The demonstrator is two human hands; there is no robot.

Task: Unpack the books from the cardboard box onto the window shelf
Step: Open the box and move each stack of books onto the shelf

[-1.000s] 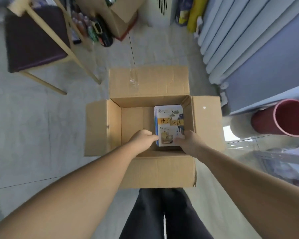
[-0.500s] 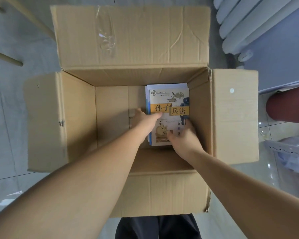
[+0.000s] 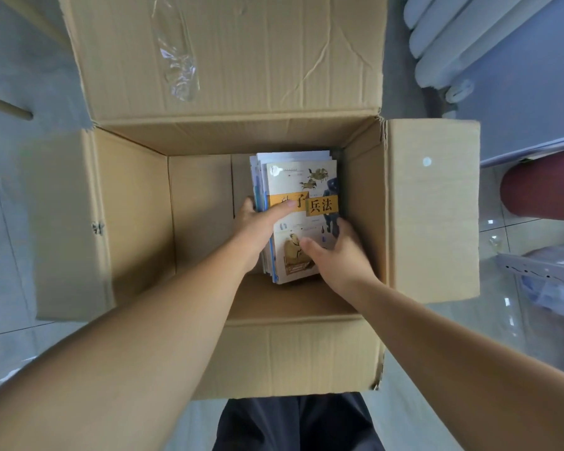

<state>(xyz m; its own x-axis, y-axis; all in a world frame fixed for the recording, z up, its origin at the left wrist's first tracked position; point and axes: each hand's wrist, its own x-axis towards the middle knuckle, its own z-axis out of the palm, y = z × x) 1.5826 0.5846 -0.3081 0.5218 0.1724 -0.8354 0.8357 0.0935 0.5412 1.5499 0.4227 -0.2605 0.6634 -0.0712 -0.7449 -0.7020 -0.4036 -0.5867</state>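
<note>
Lower frame: both forearms reach into the cardboard box [image 3: 433, 206]. Frame centre: left hand [image 3: 258, 222] and right hand [image 3: 336, 252] clasp the stack of books [image 3: 303, 177] against the box's right wall. Advise lifting level with fingers underneath, lest lower volumes slip

Cardboard box [image 3: 137, 222]: brown corrugated carton on the floor, all four flaps folded outward, clear tape stuck on the far flap.
Books [image 3: 302, 190]: a stack of thin paperbacks inside the box, against its right wall.
Top book [image 3: 306, 180]: pale cover, orange title band with Chinese characters, illustrated figure lower down.
</note>
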